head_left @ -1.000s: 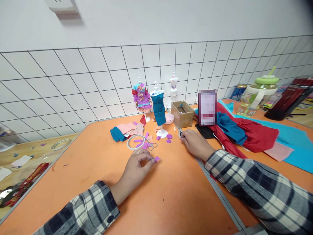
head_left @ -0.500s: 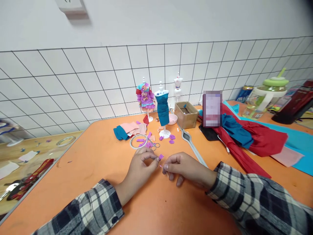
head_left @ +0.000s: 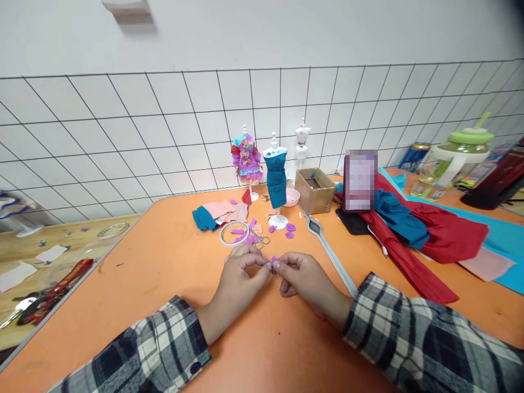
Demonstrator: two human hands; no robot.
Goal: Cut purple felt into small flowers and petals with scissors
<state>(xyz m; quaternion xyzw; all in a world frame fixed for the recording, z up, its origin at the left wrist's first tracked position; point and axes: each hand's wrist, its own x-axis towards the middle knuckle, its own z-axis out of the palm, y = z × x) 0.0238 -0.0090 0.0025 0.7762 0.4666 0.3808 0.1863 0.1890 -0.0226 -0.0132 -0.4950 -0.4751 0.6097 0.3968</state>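
Both hands meet above the front middle of the orange table. Between their fingertips is a small piece of purple crepe paper (head_left: 274, 259), mostly hidden by the fingers. My left hand (head_left: 244, 275) pinches it from the left with thumb and index finger. From the right, my right hand (head_left: 305, 275) pinches it too, and a thin pale strip shows faintly below those fingertips. Just beyond the hands lie scissors (head_left: 262, 240), a roll of tape (head_left: 221, 233) and purple scraps (head_left: 290, 227). Behind them stands a small mannequin in a teal wrap (head_left: 276, 179).
A dressed mannequin (head_left: 247, 158), a bare white mannequin (head_left: 302, 139), a pink bowl (head_left: 293, 197) and a cardboard box (head_left: 323, 201) stand at the back. Folded pieces (head_left: 204, 218) lie left. Right are a phone (head_left: 359, 183), red cloth (head_left: 450, 229), a grey strap (head_left: 329, 256) and a jug (head_left: 454, 164).
My right hand has moved left and up to meet my left hand, and its fingers now also grip the purple piece. The whole view has shifted slightly.
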